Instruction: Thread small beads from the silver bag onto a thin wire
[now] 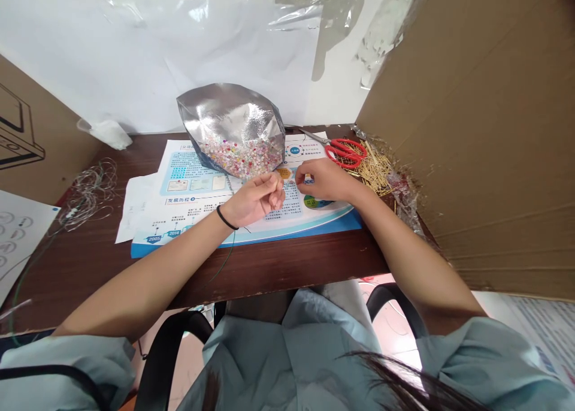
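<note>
The left hand (pixel 254 200) and right hand (pixel 324 179) pinch over a printed leaflet (pixel 188 180) beside a foil bag (pixel 231 114) of beads (pixel 242 158).

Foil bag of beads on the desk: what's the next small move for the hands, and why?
Probably bring the right hand across to meet the left hand's pinch. The fingertips of both hands are already close together, and a thin dark wire seems to run from the left hand. The beads sit within easy reach in the foil bag. I can't tell what the right hand pinches, if anything.

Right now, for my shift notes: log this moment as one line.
left hand: pinching | right hand: pinching | silver foil bag of multicoloured beads: behind hands
</note>
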Available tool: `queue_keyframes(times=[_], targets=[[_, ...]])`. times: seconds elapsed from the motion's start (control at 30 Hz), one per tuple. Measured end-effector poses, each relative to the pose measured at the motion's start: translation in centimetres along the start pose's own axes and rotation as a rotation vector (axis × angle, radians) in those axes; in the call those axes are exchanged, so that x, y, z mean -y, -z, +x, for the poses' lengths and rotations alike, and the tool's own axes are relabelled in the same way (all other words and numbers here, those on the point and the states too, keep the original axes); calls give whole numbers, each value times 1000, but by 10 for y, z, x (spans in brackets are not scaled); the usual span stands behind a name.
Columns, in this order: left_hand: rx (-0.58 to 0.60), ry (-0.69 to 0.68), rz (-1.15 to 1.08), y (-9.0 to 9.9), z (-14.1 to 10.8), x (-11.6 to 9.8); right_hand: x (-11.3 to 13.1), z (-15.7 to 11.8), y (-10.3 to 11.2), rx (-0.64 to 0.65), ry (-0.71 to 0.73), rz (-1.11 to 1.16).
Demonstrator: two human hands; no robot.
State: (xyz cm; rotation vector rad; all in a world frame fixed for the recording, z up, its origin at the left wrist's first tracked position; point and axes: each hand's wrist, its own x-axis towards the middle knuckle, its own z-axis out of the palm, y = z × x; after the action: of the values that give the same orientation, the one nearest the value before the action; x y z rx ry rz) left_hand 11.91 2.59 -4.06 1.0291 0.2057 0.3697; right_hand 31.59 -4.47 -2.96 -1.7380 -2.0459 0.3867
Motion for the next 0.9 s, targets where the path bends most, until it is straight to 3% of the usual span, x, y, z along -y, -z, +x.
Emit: queue_keyframes(times=[0.1, 0.23, 0.4, 0.53, 0.7, 0.9], targets=[[77, 19, 7, -3, -2, 1, 2, -1, 3, 26, -6, 19], [16, -24, 58, 0, -1, 5, 7, -3, 10, 46, -31, 83], [-52, -8, 153, 1, -1, 7, 12, -2, 15, -30, -70, 232], [-217, -87, 260, -5, 0, 10, 13, -1, 15, -31, -37, 331], [-478, -233, 558, -5, 2, 18, 16, -1, 10, 14, 26, 514], [-572, -262, 677, -5, 3, 21, 17, 0, -2, 16, -2, 646]])
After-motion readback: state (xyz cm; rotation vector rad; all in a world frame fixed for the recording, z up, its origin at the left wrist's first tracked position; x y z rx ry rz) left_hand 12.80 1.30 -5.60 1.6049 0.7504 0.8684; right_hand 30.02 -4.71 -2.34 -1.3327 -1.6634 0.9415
